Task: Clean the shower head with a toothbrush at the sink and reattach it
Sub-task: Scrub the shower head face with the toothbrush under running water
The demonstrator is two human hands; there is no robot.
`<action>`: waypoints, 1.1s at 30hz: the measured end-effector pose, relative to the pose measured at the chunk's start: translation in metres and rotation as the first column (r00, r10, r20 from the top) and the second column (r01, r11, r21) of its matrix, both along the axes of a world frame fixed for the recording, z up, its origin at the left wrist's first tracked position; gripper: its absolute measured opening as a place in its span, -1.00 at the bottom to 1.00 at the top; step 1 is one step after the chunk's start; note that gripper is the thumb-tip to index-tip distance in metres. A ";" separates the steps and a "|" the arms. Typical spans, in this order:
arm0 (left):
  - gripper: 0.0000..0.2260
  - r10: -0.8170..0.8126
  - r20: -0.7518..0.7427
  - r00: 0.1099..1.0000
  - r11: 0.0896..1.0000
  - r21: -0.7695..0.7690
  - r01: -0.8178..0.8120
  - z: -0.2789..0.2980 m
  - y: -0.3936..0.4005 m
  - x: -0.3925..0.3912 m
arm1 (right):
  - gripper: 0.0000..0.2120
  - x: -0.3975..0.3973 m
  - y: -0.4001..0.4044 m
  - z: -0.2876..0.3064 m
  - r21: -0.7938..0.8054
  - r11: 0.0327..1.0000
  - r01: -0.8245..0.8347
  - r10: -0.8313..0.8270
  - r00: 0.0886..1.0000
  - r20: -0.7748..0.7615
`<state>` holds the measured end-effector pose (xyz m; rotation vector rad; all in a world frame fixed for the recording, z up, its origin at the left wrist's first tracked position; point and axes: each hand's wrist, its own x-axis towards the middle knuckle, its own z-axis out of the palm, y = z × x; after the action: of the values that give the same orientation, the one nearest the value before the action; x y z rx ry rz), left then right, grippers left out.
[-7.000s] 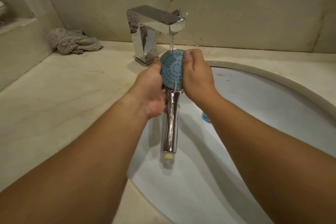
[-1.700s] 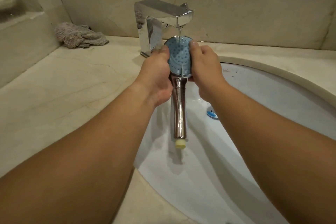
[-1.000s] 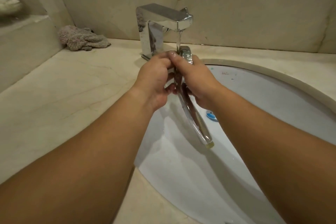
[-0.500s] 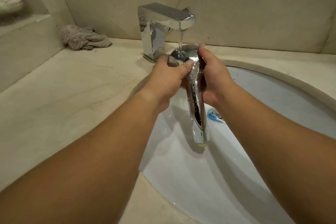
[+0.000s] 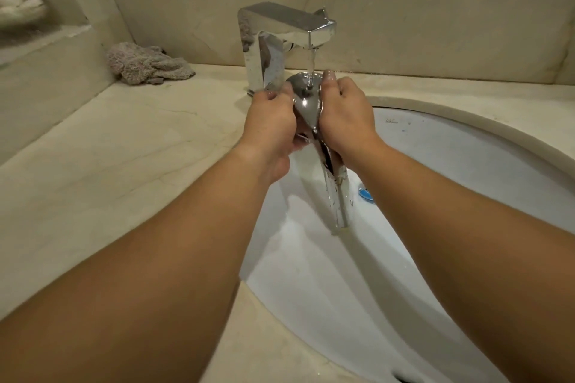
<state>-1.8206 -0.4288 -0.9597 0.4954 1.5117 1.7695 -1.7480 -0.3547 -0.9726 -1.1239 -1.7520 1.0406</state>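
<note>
Over the smooth white oval sink basin (image 5: 357, 305), the chrome shower head (image 5: 306, 99) now shows its shiny rounded back, where its blue nozzle face showed earlier. Its wet tapered handle slants down toward the blue drain plug (image 5: 364, 193). The left hand (image 5: 272, 121) and right hand (image 5: 345, 115) curl round it from both sides, gripping it. Water from the angular chrome tap (image 5: 280, 37) strikes the back. Farther left, a crumpled grey cloth (image 5: 146, 66) lies on the beige marble counter (image 5: 109, 149).
</note>
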 end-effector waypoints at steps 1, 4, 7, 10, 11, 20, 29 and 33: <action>-0.79 -0.027 0.009 1.000 1.000 0.005 0.027 0.000 -0.001 -0.001 | -0.59 -0.002 0.000 0.000 0.010 1.000 0.025 -0.025 1.000 -0.010; -0.82 -0.137 0.013 0.991 0.990 0.029 0.137 0.000 -0.005 -0.001 | -0.57 -0.006 0.001 0.000 -0.047 0.993 0.105 -0.109 0.989 -0.096; -0.74 -0.124 0.031 0.992 0.988 0.096 0.120 0.000 -0.006 -0.003 | -0.59 -0.006 -0.001 0.003 -0.091 0.995 0.050 -0.067 0.978 -0.197; -0.71 -0.113 0.035 0.993 0.983 0.147 0.107 0.001 -0.006 -0.005 | -0.63 -0.002 -0.009 0.000 -0.049 0.997 -0.066 0.054 0.976 -0.213; -0.72 -0.112 0.039 0.993 0.981 0.161 0.104 0.001 -0.006 -0.005 | -0.60 0.001 -0.012 -0.002 -0.047 0.994 -0.099 0.087 0.974 -0.209; -0.71 0.020 0.110 0.994 0.978 0.203 -0.042 0.007 -0.006 -0.006 | -0.66 0.037 -0.010 -0.029 -0.272 0.797 -0.539 0.568 0.822 0.038; -0.74 0.000 0.166 0.986 0.993 0.117 -0.019 0.017 -0.010 0.001 | -0.70 0.078 0.001 -0.045 -0.475 0.764 -0.437 0.611 0.725 0.316; -0.77 -0.083 0.036 0.996 0.993 -0.079 0.085 0.022 -0.011 0.003 | -0.81 0.079 0.003 -0.046 -0.321 0.850 -0.417 0.526 0.700 0.484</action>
<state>-1.8179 -0.4402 -0.9379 0.4807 1.5111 1.6384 -1.6693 -0.3516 -1.0186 -1.1984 -2.5644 1.2887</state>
